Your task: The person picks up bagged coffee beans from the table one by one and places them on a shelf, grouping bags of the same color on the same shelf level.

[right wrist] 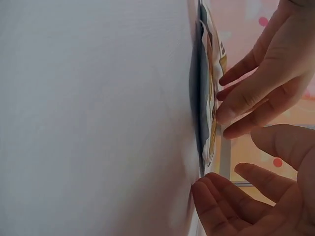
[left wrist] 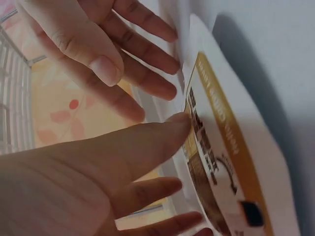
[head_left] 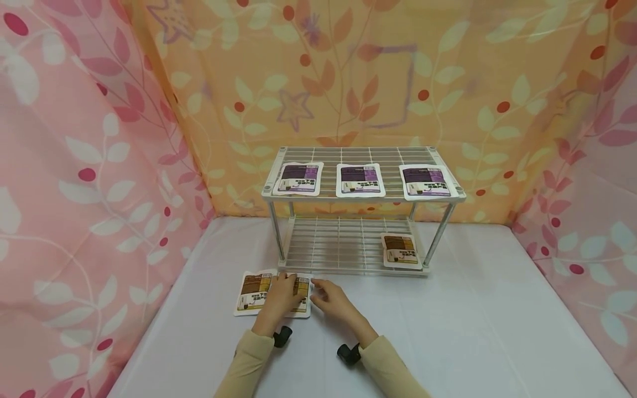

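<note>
Two coffee pouches with brown and gold labels lie side by side on the white table, the left pouch (head_left: 252, 290) partly overlapped by the right pouch (head_left: 301, 303). My left hand (head_left: 281, 296) is over the right pouch, its fingers spread and the tips resting on the printed face (left wrist: 211, 152). Just off that pouch's right edge is my right hand (head_left: 334, 301), holding nothing. Its fingers (right wrist: 231, 201) are loosely bent, with the tips on the tabletop close to the pouch's edge (right wrist: 209, 142).
Behind the hands stands a two-tier white wire rack (head_left: 328, 243). On its top shelf are three purple-labelled pouches (head_left: 360, 181) in a row. Another brown-labelled pouch (head_left: 401, 251) lies at the lower shelf's right end. Patterned cloth (head_left: 318, 72) hangs around the table (head_left: 478, 320).
</note>
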The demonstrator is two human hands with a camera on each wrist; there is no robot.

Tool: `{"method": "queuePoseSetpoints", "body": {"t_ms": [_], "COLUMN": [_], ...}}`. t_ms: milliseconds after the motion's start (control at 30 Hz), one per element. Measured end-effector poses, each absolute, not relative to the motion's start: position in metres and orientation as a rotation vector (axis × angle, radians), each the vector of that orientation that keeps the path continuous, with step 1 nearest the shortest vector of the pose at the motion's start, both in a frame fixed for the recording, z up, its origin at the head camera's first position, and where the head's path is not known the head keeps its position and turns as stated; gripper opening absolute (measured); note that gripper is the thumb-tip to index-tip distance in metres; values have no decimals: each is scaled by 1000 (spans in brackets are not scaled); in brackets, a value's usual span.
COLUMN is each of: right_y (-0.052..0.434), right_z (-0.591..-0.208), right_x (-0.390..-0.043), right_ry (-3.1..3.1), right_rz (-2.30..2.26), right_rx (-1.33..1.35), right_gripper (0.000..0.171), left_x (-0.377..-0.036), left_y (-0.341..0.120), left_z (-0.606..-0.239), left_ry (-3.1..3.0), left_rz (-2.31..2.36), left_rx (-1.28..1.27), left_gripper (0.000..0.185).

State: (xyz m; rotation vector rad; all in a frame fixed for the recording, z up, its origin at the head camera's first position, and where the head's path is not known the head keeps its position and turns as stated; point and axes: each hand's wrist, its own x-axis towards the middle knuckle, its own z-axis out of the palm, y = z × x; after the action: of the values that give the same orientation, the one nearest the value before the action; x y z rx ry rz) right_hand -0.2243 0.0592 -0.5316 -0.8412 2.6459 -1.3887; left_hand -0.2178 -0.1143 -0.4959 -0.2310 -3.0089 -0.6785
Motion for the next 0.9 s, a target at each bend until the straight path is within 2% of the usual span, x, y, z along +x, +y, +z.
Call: {"method": "queuePoseSetpoints", "body": {"t_ms": [500, 733, 900], "right_y": [46, 48, 53], "right_z": [-533, -533, -529], "right_x": [-217, -213, -212], "right_ry": [2710, 2680, 2666], "right_rz": [-1290, -1331, -1354], "right_rx": [-917, -871, -784], "right_gripper": [46, 49, 53], "left_x": [-211, -210, -211], "left_y": [-115, -118, -119], "left_z": [-493, -491, -487], "left_ry": [-3043, -3043, -3094], "left_rz": [-534, -566, -810], "left_rx": [-136, -252, -326], "left_gripper": [57, 56, 60]}}
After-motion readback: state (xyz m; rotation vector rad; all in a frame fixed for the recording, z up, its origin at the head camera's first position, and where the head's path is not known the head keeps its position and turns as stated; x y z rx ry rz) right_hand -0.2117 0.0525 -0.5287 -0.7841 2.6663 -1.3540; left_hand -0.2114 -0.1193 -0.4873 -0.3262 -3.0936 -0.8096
